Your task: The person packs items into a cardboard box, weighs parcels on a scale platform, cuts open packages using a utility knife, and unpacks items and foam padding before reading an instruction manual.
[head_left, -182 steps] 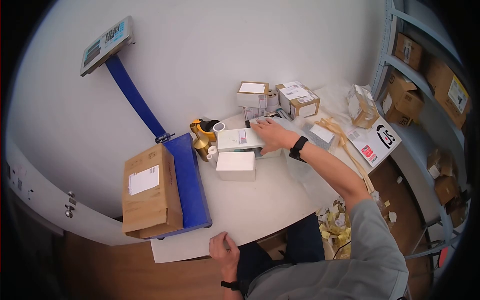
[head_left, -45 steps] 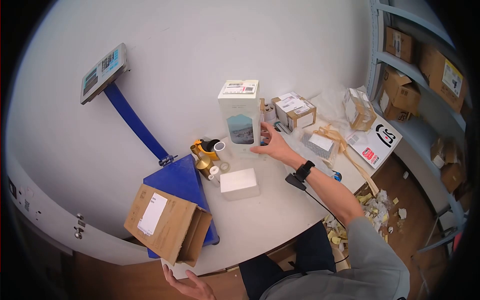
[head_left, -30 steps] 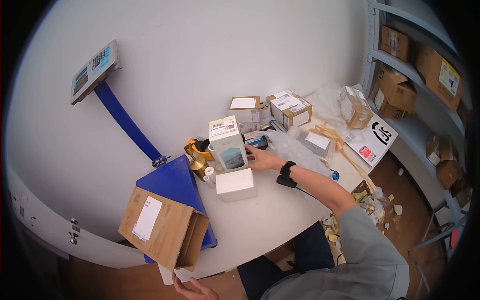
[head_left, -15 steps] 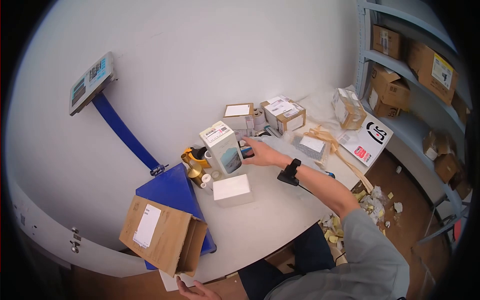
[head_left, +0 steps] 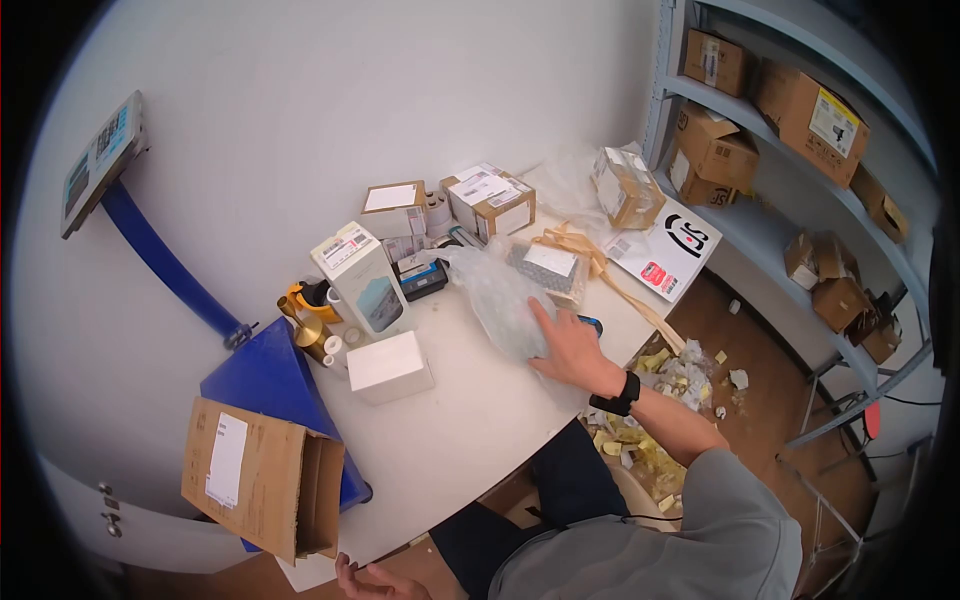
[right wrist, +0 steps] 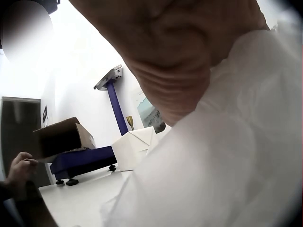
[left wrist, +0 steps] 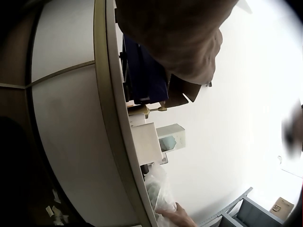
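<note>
My right hand grips a translucent plastic bag on the table, thumb and index finger spread over its near end. In the right wrist view, the bag lies right under the palm. My left hand is beside the lower corner of a brown carton, its fingers loosely bent and holding nothing. That carton lies on its side on a blue platform scale, its open end facing right. A tall white box with a mountain picture stands behind a plain white box.
Brass-coloured ware and white rolls stand by the scale. Labelled parcels line the wall. A bubble-wrapped packet and beige strap lie right of the bag. Litter covers the floor below. Shelves hold cartons.
The tall white box went from lying flat to standing upright, moved by my right hand, which then let go and went right to the bag. The carton was turned; my left hand moved to it.
</note>
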`<state>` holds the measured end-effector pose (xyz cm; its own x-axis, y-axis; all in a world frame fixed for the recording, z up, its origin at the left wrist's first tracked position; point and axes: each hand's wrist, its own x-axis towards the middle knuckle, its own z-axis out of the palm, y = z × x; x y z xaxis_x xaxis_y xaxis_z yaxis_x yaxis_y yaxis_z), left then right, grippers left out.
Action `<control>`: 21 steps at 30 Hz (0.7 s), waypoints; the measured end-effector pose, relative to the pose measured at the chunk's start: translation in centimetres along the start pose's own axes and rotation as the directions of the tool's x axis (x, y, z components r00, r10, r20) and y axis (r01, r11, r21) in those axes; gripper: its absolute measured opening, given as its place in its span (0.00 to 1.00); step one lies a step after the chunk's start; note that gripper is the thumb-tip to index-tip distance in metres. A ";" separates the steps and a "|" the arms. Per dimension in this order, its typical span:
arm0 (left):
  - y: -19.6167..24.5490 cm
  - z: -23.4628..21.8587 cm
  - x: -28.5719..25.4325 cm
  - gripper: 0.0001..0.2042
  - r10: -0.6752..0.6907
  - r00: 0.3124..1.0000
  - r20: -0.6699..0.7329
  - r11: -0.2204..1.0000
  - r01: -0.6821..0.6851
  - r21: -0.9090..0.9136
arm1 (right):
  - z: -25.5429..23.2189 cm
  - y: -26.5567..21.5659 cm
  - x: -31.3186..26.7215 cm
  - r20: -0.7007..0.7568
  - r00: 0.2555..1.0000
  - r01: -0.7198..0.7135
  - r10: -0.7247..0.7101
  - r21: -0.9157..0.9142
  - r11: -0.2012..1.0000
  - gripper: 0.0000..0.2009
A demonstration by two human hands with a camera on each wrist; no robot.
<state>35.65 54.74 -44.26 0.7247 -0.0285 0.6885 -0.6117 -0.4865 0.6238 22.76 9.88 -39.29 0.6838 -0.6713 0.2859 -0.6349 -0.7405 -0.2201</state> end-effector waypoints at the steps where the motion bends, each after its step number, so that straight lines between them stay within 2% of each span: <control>1: 0.6 0.3 0.2 0.22 0.004 1.000 0.001 1.000 -0.004 0.004 | 0.1 0.0 0.1 0.001 1.000 -0.001 0.001 0.005 1.000 0.51; 4: 2.7 1.1 0.6 0.20 0.061 0.998 0.003 0.997 -0.061 -0.036 | -0.9 -0.2 0.8 -0.034 0.999 0.035 -0.032 0.078 0.996 0.48; 6: 3.2 1.1 0.1 0.19 0.063 0.997 0.048 0.998 -0.062 -0.027 | -3.2 -0.6 1.4 -0.010 0.999 -0.042 0.044 0.137 0.990 0.42; 9: 5.3 0.4 0.8 0.16 0.084 0.996 0.004 0.995 -0.084 0.046 | -3.5 1.3 2.2 -0.058 0.998 0.026 -0.014 0.214 0.976 0.39; 10: 4.7 0.3 0.3 0.16 0.085 0.996 0.005 0.995 -0.085 0.056 | -3.8 1.9 1.5 -0.053 0.998 0.028 -0.017 0.222 0.975 0.39; 12: 1.6 0.2 -0.9 0.20 -0.052 0.998 0.046 0.999 0.053 -0.011 | -3.7 1.6 1.8 -0.155 0.984 0.119 -0.088 0.202 0.972 0.38; 13: 1.0 0.0 -0.7 0.21 0.027 0.996 0.081 1.000 -0.026 -0.011 | -3.4 1.8 1.9 -0.206 0.970 0.168 -0.125 0.203 0.965 0.35; 14: 1.1 -0.1 -0.4 0.21 0.025 0.997 0.073 0.999 -0.022 -0.045 | -3.0 1.7 1.8 -0.277 0.951 0.195 -0.134 0.205 0.959 0.34; 15: 1.6 0.1 -0.1 0.21 0.026 0.998 0.065 0.996 -0.021 -0.085 | -3.6 1.0 1.7 -0.261 0.960 0.162 -0.101 0.227 0.960 0.34; 17: 2.2 -0.2 0.4 0.23 0.038 0.995 0.095 0.997 -0.031 -0.076 | -3.9 1.2 1.3 -0.312 0.944 0.197 -0.110 0.264 0.944 0.34; 19: 2.8 -0.3 1.5 0.24 0.028 0.998 0.048 0.997 -0.025 -0.069 | -4.4 1.1 0.7 -0.314 0.944 0.189 -0.102 0.261 0.947 0.34; 21: 3.8 0.1 2.4 0.27 0.031 0.999 0.020 0.995 -0.029 -0.095 | -5.6 1.8 -0.4 -0.233 0.971 0.060 0.059 0.473 0.879 0.34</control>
<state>35.11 52.68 -40.23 0.7117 -0.0605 0.6999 -0.6596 -0.4005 0.6361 19.31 9.04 -34.57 0.5425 -0.6881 0.4819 -0.3468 -0.7059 -0.6176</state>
